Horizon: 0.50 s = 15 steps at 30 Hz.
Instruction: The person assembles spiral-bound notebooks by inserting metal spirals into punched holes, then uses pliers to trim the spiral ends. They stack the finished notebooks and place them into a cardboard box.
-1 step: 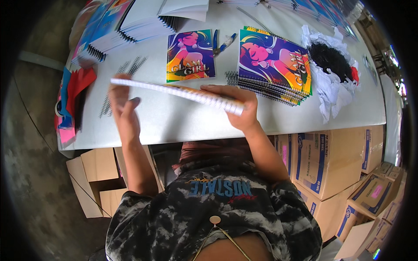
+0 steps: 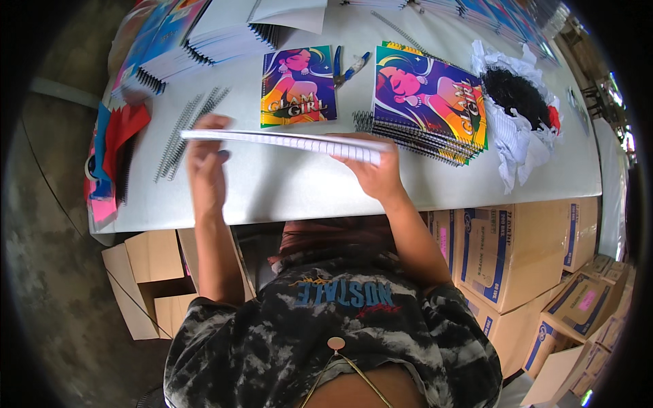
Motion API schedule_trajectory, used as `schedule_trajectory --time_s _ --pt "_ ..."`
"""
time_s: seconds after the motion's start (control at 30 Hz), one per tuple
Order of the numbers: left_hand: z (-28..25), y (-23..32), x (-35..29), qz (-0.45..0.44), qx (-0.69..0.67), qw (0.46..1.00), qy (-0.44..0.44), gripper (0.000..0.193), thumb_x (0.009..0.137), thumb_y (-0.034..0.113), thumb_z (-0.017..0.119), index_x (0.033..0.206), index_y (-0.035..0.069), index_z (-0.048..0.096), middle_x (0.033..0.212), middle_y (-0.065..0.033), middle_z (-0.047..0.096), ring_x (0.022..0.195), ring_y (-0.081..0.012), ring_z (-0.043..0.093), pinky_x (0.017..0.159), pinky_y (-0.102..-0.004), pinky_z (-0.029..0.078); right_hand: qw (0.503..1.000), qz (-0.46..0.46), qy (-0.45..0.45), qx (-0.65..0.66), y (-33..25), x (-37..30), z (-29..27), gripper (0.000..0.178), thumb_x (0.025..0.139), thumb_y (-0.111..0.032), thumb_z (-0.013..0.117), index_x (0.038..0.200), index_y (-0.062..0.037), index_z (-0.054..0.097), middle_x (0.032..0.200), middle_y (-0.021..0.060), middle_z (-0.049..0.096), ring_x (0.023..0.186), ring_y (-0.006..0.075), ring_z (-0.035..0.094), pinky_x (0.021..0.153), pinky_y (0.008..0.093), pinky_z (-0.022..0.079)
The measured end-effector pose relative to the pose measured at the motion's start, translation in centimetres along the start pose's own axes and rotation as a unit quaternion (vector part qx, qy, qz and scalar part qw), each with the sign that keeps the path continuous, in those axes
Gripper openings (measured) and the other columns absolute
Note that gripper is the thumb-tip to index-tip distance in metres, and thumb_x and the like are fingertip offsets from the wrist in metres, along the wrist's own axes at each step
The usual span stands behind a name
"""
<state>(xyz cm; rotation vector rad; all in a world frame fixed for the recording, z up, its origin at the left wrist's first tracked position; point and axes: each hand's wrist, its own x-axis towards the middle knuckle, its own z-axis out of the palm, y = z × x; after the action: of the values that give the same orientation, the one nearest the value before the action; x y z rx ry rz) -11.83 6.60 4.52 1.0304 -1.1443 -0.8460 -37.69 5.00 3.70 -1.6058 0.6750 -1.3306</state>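
Over the near part of the table I hold a thin notebook (image 2: pixel 279 141) nearly edge-on, so its white, lined page edges show. My right hand (image 2: pixel 377 171) is closed on its right end, fingers behind and palm below. At the other end my left hand (image 2: pixel 209 160) is smeared by motion, with the thumb below the notebook and fingers above; I cannot tell whether it grips. Beyond lies a single purple and yellow notebook (image 2: pixel 298 88) with blue-handled pliers (image 2: pixel 352 70) beside it. Several loose wire coils (image 2: pixel 187 132) lie by my left hand.
At right stands a stack of spiral notebooks (image 2: pixel 428 95), beside crumpled white paper (image 2: pixel 507 153) holding a black tangle (image 2: pixel 517 95). Larger notebook stacks (image 2: pixel 231 41) line the back left. Red cloth-like material (image 2: pixel 129 126) lies at the left edge. Cardboard boxes (image 2: pixel 517 251) sit below, right.
The held notebook has swung from a slant to nearly level, its left end lower and slightly farther right. My left hand has shifted a little right. The right hand still holds it.
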Motion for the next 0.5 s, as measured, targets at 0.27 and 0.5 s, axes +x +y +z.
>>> schedule_trajectory --time_s 0.27,0.5 --pt "0.9 -5.9 -3.2 -0.186 -0.024 0.982 -0.003 0.025 0.076 -0.006 0.051 0.101 -0.002 0.053 0.095 -0.0058 0.061 0.09 -0.0137 0.057 0.082 -0.0273 0.044 0.982 0.178 -0.027 0.052 3.6 -1.5 -1.1 0.031 0.077 -0.008 0.071 0.104 0.0002 0.06 0.099 0.0075 0.065 0.085 0.0082 0.057 0.077 0.0245 0.047" --pt "0.7 -5.9 -3.5 -0.141 0.04 0.986 -0.074 0.031 0.077 -0.008 0.048 0.108 -0.003 0.048 0.102 -0.0065 0.057 0.092 -0.0128 0.054 0.084 -0.0265 0.042 0.975 0.208 -0.061 0.044 2.3 -1.3 -1.0 0.034 0.077 -0.012 0.073 0.106 -0.0014 0.059 0.097 0.0057 0.064 0.085 0.0072 0.056 0.073 0.024 0.046"
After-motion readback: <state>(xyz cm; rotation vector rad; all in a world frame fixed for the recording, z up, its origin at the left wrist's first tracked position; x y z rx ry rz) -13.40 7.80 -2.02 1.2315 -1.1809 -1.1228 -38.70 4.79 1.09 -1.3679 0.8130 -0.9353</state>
